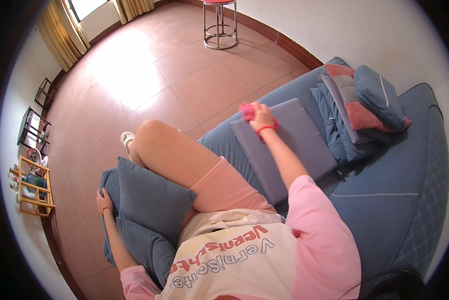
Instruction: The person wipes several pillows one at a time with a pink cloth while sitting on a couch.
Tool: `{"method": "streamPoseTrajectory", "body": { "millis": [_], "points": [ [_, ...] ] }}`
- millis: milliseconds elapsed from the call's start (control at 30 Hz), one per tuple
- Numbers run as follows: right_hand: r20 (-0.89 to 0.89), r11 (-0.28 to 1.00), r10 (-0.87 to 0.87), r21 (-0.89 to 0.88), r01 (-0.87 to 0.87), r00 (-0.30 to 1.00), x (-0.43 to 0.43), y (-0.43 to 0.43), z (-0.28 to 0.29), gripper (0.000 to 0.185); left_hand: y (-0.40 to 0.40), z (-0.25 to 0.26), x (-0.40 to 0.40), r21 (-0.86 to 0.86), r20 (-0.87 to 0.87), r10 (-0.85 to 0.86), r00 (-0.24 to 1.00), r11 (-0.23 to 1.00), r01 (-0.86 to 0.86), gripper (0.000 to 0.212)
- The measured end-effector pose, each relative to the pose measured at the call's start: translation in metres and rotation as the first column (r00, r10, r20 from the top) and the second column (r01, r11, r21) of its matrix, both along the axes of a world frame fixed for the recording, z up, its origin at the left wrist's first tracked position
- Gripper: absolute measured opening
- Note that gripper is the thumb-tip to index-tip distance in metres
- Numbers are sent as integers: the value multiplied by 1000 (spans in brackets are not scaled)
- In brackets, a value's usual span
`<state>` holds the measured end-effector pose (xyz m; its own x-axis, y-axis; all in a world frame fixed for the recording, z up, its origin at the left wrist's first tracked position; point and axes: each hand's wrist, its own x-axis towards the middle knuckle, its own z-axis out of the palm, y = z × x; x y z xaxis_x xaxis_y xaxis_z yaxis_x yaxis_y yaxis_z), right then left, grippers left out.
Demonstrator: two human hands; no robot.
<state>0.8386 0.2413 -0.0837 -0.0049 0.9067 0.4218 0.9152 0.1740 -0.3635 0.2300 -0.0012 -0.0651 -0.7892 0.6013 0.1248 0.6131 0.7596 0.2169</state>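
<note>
My right hand (262, 118) grips a crumpled pinkish-red cloth (247, 111), part of which shows on both sides of the fingers. It is over the far left part of a flat, square purple-grey cushion (299, 146) lying on the blue sofa (378, 221). A red band circles that wrist. At the left, my left hand (104, 202) rests on the outer edge of a blue padded piece (110, 180), thumb and fingers apart. Two blue cushions, an upper one (153, 198) and a lower one (145, 236), lie between my left arm and my body.
Folded blue fabric (327, 116), a red-and-grey cushion (363, 116) and a small blue cushion (376, 88) are piled on the right. A metal-legged stool (220, 35) stands on the tiled floor (198, 90). A wooden rack (35, 187) and fan (34, 156) line the left wall.
</note>
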Motion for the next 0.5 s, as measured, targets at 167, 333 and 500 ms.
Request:
{"method": "streamPoseTrajectory", "body": {
  "millis": [167,333,500],
  "points": [
    [68,926,376,18,-377,924,-29,8,0,56,3,-3,-3,-7,-11,-13,1000,1000,13,55],
    [-428,982,149,168,-84,891,51,30,1,67,4,-8,-2,-1,4,1,1000,1000,-1,55],
    [-236,971,-220,42,236,946,140,-24,-16,52,1,-5,-3,9,14,-16,1000,1000,16,55]
  ]
}}
